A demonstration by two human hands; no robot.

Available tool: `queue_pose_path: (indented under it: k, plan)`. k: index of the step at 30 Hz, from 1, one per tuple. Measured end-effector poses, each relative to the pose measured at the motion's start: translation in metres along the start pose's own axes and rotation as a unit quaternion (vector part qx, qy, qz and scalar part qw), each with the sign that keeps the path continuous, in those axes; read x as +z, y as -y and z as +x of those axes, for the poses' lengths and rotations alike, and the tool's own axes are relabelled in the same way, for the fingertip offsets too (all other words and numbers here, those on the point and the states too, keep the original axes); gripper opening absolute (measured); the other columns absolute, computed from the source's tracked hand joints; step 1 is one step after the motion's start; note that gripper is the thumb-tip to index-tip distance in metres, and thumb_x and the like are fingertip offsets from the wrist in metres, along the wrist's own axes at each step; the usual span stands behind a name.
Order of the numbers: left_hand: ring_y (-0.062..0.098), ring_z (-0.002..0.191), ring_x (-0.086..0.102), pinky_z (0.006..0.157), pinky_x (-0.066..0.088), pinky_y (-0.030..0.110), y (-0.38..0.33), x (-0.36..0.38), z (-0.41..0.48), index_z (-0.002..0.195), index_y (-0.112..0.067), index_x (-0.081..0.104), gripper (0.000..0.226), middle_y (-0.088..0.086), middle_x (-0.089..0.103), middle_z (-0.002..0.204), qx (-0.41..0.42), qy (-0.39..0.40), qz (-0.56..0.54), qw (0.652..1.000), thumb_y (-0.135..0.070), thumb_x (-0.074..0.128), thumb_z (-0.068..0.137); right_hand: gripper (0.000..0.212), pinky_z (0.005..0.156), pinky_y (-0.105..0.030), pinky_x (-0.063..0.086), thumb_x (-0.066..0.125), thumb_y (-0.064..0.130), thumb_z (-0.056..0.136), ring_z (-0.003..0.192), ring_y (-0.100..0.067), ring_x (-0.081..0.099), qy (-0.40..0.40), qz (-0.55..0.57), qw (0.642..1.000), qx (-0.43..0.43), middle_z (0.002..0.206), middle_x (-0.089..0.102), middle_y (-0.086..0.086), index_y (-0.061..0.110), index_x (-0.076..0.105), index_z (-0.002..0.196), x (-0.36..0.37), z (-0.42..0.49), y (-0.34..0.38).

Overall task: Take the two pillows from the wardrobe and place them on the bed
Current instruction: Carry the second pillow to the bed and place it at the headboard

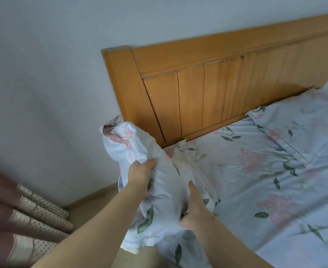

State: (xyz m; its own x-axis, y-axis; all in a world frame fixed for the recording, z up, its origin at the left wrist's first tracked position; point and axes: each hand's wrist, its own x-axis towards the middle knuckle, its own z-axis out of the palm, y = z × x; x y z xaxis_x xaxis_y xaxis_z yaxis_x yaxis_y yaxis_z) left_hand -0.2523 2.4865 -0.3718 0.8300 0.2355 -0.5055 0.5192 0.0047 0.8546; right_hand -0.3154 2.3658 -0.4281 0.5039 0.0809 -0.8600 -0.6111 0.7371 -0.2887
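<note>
The person is holding one flowered pillow (167, 192) with both hands at the left corner of the bed (256, 192), close to the wooden headboard (198, 97). The pillow is standing steeply, with its upper end rising beside the headboard post. Its lower end is hanging at the edge of the mattress, and its right side is touching the flowered sheet.

The left hand (140, 174) is gripping the pillow from the left side, about at its middle, and its fingers are curling into the fabric. The right hand (193, 206) is gripping the pillow lower, on the right side. Its thumb is lying up along the cover and its other fingers are digging into the fabric, partly hidden. So the pillow is lying between the two hands, with most of its length above the left hand.

A second pillow (302, 132), in the same flowered cover, is lying flat on the bed at the right, against the headboard and well apart from both hands.

A pleated curtain (24, 215) is hanging at the lower left, in front of the pale wall (43, 74).
</note>
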Motion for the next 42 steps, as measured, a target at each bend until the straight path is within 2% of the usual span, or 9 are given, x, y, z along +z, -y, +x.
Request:
queue_pose_path:
  k: [4, 8, 11, 19, 24, 28, 31, 34, 42]
  plan:
    - [0.031, 0.092, 0.055, 0.086, 0.047, 0.04, 0.007, -0.015, 0.012, 0.094, -0.009, 0.044, 0.036, 0.003, 0.053, 0.08, 0.093, -0.052, 0.2, 0.974, -0.041, 0.057, 0.085, 0.047, 0.089, -0.047, 0.05, 0.054, 0.04, 0.09, 0.106, -0.035, 0.059, 0.021, -0.025, 0.999, 0.017, 0.127, 0.06, -0.017, 0.01, 0.056, 0.127, 0.014, 0.03, -0.018]
    - [0.041, 0.116, 0.043, 0.098, 0.037, 0.047, 0.018, -0.032, 0.016, 0.127, -0.005, 0.031, 0.066, 0.019, 0.042, 0.124, 0.138, -0.147, 0.294, 0.934, -0.037, 0.064, 0.08, 0.031, 0.064, -0.043, 0.058, 0.054, 0.002, 0.088, 0.098, -0.039, 0.062, -0.02, -0.071, 0.997, -0.026, 0.119, 0.063, -0.023, -0.001, 0.058, 0.119, 0.013, 0.051, -0.027]
    - [0.043, 0.117, 0.042, 0.1, 0.039, 0.051, 0.021, -0.047, 0.03, 0.133, -0.016, 0.021, 0.081, 0.019, 0.037, 0.132, 0.053, -0.133, 0.221, 0.965, -0.037, 0.072, 0.073, 0.036, 0.042, -0.035, 0.056, 0.05, -0.013, 0.084, 0.081, -0.036, 0.063, -0.024, -0.092, 0.994, -0.047, 0.117, 0.062, -0.027, -0.005, 0.056, 0.119, 0.019, 0.054, -0.034]
    - [0.038, 0.098, 0.057, 0.087, 0.051, 0.053, 0.04, -0.084, 0.074, 0.127, -0.022, 0.026, 0.081, 0.013, 0.053, 0.11, -0.066, -0.101, 0.139, 0.983, -0.029, 0.079, 0.066, 0.03, 0.066, -0.041, 0.058, 0.044, 0.003, 0.086, 0.099, -0.036, 0.058, -0.098, -0.324, 0.94, -0.038, 0.112, 0.055, -0.018, 0.004, 0.046, 0.116, 0.044, 0.096, -0.065]
    - [0.035, 0.096, 0.06, 0.088, 0.053, 0.049, 0.069, -0.125, 0.12, 0.11, -0.014, 0.044, 0.07, 0.015, 0.058, 0.11, -0.127, -0.136, 0.08, 0.979, -0.037, 0.083, 0.057, 0.029, 0.047, -0.025, 0.042, 0.04, 0.01, 0.085, 0.055, -0.02, 0.045, -0.106, -0.479, 0.872, -0.002, 0.076, 0.049, -0.01, 0.003, 0.051, 0.11, 0.057, 0.127, -0.079]
    - [0.034, 0.093, 0.063, 0.089, 0.053, 0.047, 0.094, -0.151, 0.146, 0.103, -0.011, 0.056, 0.07, 0.014, 0.064, 0.106, -0.168, -0.161, 0.054, 0.971, -0.045, 0.078, 0.045, 0.022, 0.05, -0.026, 0.037, 0.042, 0.016, 0.094, 0.055, -0.018, 0.045, -0.118, -0.615, 0.778, -0.039, 0.065, 0.047, -0.006, 0.002, 0.052, 0.079, 0.059, 0.144, -0.071]
    - [0.033, 0.09, 0.064, 0.089, 0.053, 0.045, 0.109, -0.169, 0.169, 0.088, -0.012, 0.06, 0.049, 0.014, 0.066, 0.102, -0.196, -0.166, 0.058, 0.965, -0.04, 0.08, 0.053, 0.023, 0.065, -0.03, 0.04, 0.048, 0.016, 0.09, 0.081, -0.027, 0.056, -0.161, -0.647, 0.74, -0.093, 0.098, 0.059, -0.011, 0.004, 0.052, 0.11, 0.063, 0.171, -0.063]
    - [0.032, 0.09, 0.061, 0.088, 0.052, 0.041, 0.114, -0.182, 0.18, 0.102, -0.007, 0.059, 0.053, 0.011, 0.063, 0.1, -0.208, -0.2, 0.086, 0.954, -0.039, 0.077, 0.065, 0.043, 0.084, -0.039, 0.047, 0.051, 0.019, 0.088, 0.109, -0.033, 0.053, -0.206, -0.638, 0.734, -0.114, 0.13, 0.048, -0.014, 0.011, 0.042, 0.129, 0.074, 0.191, -0.053]
    - [0.037, 0.105, 0.054, 0.076, 0.037, 0.034, 0.139, -0.175, 0.196, 0.117, -0.005, 0.051, 0.049, 0.02, 0.057, 0.118, -0.23, -0.282, 0.189, 0.912, -0.04, 0.059, 0.083, 0.065, 0.103, -0.045, 0.033, 0.051, 0.025, 0.089, 0.136, -0.031, 0.026, -0.224, -0.747, 0.607, -0.152, 0.151, 0.023, -0.008, 0.02, 0.018, 0.144, 0.066, 0.234, -0.033]
